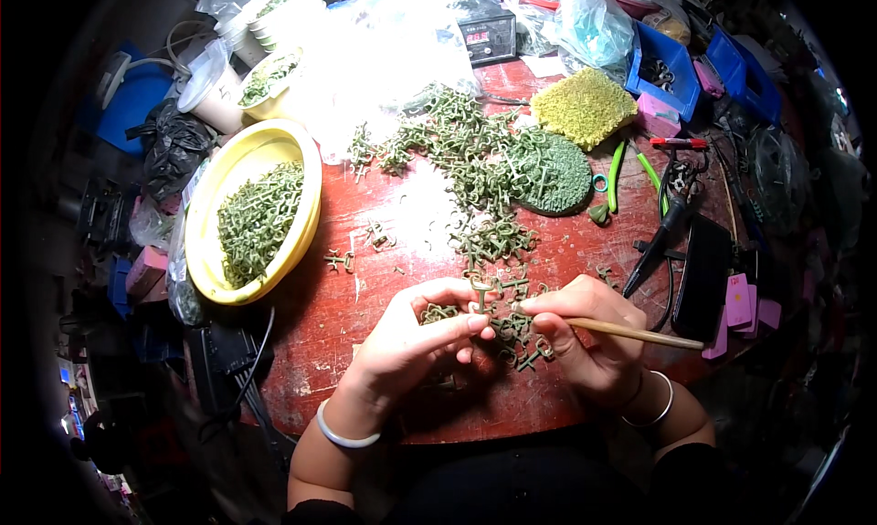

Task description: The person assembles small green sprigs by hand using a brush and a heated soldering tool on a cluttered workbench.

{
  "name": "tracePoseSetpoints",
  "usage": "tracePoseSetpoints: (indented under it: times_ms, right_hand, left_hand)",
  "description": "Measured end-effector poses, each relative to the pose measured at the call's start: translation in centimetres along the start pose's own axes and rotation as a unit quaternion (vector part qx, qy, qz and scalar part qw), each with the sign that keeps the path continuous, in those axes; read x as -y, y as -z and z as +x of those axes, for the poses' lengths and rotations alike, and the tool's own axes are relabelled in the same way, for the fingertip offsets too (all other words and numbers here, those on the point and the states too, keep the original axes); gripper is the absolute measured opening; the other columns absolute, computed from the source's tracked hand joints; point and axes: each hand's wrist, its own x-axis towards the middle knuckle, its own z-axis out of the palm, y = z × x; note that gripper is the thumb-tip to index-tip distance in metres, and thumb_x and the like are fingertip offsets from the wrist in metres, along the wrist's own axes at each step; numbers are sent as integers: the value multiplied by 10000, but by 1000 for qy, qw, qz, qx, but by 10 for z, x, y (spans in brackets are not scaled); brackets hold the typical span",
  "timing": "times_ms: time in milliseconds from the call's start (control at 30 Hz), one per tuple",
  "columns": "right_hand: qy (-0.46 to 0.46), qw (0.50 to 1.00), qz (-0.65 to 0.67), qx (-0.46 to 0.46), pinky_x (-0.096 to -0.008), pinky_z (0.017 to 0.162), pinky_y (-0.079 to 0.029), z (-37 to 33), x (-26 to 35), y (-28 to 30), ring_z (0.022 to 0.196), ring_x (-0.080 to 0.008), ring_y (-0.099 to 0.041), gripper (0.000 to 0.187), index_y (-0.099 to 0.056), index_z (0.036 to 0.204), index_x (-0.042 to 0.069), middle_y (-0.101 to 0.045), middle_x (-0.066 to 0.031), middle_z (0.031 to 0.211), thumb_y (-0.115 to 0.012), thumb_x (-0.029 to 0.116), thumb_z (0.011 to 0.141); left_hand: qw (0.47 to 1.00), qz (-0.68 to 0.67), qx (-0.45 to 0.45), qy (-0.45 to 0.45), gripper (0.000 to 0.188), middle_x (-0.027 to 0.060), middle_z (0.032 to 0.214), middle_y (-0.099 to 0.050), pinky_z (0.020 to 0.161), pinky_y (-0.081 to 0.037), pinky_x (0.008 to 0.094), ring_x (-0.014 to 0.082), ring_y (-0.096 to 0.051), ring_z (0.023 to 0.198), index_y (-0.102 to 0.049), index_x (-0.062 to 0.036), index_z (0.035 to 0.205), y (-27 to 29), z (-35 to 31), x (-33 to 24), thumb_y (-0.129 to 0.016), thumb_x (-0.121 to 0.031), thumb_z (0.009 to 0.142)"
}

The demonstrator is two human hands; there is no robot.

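Between the thumb and fingers of my left hand (406,338) is a small green T-shaped piece (480,292), held upright. More such green pieces (440,313) show in the curl of that hand. My right hand (594,333) is closed around a thin tool with a wooden handle (639,332), whose back end points right. Its working tip is hidden by my fingers and the pieces near them. Loose green pieces (528,353) lie on the table between and under both hands. Beyond them a large heap of the same pieces (466,151) spreads over the red table (365,379).
At left stands a yellow basin (311,187) part-filled with green pieces. Behind the heap are a round green textured pad (554,173) and a yellow-green block (585,108). To the right lie a black phone-like slab (702,277), pink blocks (738,301), cables and blue bins (667,68).
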Motion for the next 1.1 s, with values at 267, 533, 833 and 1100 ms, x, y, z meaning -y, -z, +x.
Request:
tracePoseSetpoints:
  times_ms: [267, 533, 833, 1100]
  right_hand:
    - [2, 1000, 8, -30, -311, 573, -489, -2, -5, -4, 644, -193, -619, 89, -725, 1019, -16, -731, -111, 875, -729, 35, 945]
    - [-3, 998, 24, -51, -306, 574, -491, -6, -9, -6, 648, -193, -627, 106, -729, 1031, -18, -738, -114, 883, -738, 37, 941]
    - [-66, 991, 112, -20, -313, 619, -520, -5, -4, -1, 710, -199, -667, 117, -731, 1042, -30, -744, -131, 906, -731, 42, 950]
    - [-93, 989, 113, 0, -313, 650, -531, -5, -2, 0, 725, -207, -677, 108, -732, 1046, -27, -744, -137, 914, -719, 31, 956]
  left_hand:
    - [1000, 8, 12, 5, 308, 82, 922, -728, 615, -508, 197, 100, -643, 676, -651, 11, 1238, 2, 1, 0, -738, -45, 948]
    - [999, -36, 39, 2, 258, 97, 1004, -707, 625, -525, 215, 112, -670, 796, -639, 5, 1199, 4, 2, -1, -720, -23, 955]
    - [998, -38, 55, -2, 212, 120, 1278, -656, 639, -538, 228, 137, -683, 949, -633, 11, 1165, 6, 2, -1, -699, -7, 964]
    - [998, -41, 56, -4, 229, 102, 1221, -673, 639, -537, 228, 138, -685, 943, -655, 13, 1186, 7, 2, 0, -697, 6, 962]
